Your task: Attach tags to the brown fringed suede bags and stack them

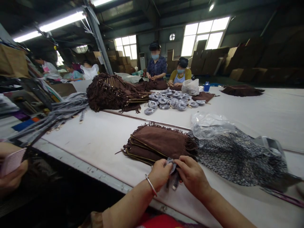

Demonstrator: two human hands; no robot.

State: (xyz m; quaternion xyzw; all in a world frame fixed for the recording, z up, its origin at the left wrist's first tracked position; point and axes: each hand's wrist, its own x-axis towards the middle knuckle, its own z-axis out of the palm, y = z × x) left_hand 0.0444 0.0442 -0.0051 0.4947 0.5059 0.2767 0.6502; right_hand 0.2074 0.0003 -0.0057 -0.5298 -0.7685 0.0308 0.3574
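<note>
My left hand [161,174], with a bracelet at its wrist, is closed in a pinch on a strap [171,162] wrapped in grey film. My right hand [193,177] pinches the same strap from the other side, and the fingertips of both hands nearly meet. Dark strap ends [175,184] with a pale metal piece hang below the fingers. Just beyond my hands lies a stack of brown fringed pouches [158,141] with gold zippers. A black-and-white patterned cloth [239,158] spreads to the right of the stack.
Coiled wrapped straps [174,100] sit mid-table beside a large pile of brown fringed pouches [111,91]. Long wrapped straps [64,109] lie at left. Clear plastic [211,125] and scissors [283,195] are at right. Two co-workers [156,65] face me; another person's hand [14,174] is near left.
</note>
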